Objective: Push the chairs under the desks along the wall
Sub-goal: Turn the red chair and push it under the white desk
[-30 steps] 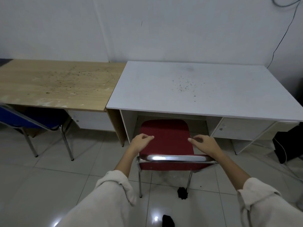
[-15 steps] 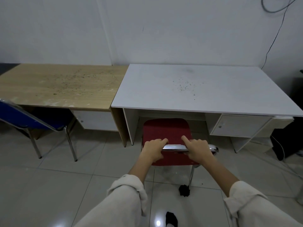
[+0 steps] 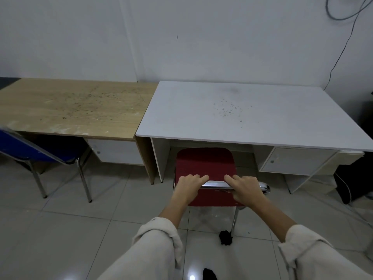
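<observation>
A red chair (image 3: 204, 164) with a chrome frame stands in front of the white desk (image 3: 252, 116), its seat partly under the desk's front edge. My left hand (image 3: 188, 186) and my right hand (image 3: 245, 188) both grip the chrome top rail of its backrest, fingers curled over it. A blue chair (image 3: 24, 147) stands at the far left, tucked partly beneath the wooden desk (image 3: 70, 106). Both desks sit side by side against the white wall.
A black box (image 3: 355, 178) sits on the floor right of the white desk, beside a low beige shelf. A black cable (image 3: 343, 49) hangs down the wall at the right. Grey floor tiles stretch in front of the desks.
My hands moved from the sides of the red seat onto the chrome top rail and closed on it. The view has backed off slightly; the chair sits a little farther under the desk.
</observation>
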